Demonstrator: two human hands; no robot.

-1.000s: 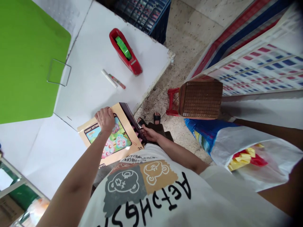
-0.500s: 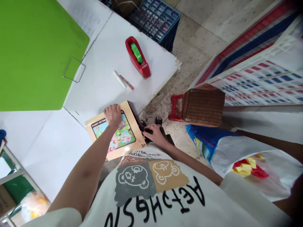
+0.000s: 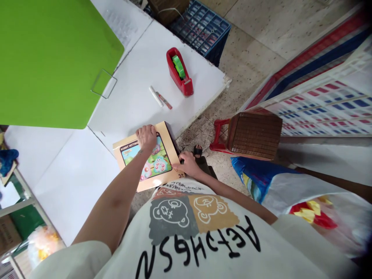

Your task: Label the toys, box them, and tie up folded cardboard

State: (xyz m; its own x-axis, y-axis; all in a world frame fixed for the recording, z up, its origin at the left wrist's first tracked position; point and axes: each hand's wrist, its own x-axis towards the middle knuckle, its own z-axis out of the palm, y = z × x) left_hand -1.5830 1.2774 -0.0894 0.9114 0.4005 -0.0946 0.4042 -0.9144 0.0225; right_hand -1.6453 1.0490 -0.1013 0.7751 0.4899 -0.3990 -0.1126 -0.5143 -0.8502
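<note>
A tan toy box [image 3: 174, 159] with a dark side and "RABBIT HITTING" lettering lies at the table's near edge, partly over my lap. My left hand [image 3: 147, 137] is closed on its top by the far edge, fingers bent over the cardboard. On the right, my right hand [image 3: 188, 164] grips the near right corner, thumb on the printed face and fingers along the dark side. Part of the picture is hidden under my left hand and forearm. Beyond the box lie a white pen [image 3: 156, 96] and a slim red item [image 3: 164, 100], perhaps a cutter.
A red tape dispenser [image 3: 180, 73] with green tape stands near the table's right edge. A green board [image 3: 58, 66] with a wire handle covers the left. Right of the table are a brown-topped stool [image 3: 255, 135], a large bag [image 3: 279, 186] and a blue crate [image 3: 206, 33].
The whole view has shifted, so the table things sit further right. My right hand has moved from the dark side onto the box's corner, its thumb now on the printed face.
</note>
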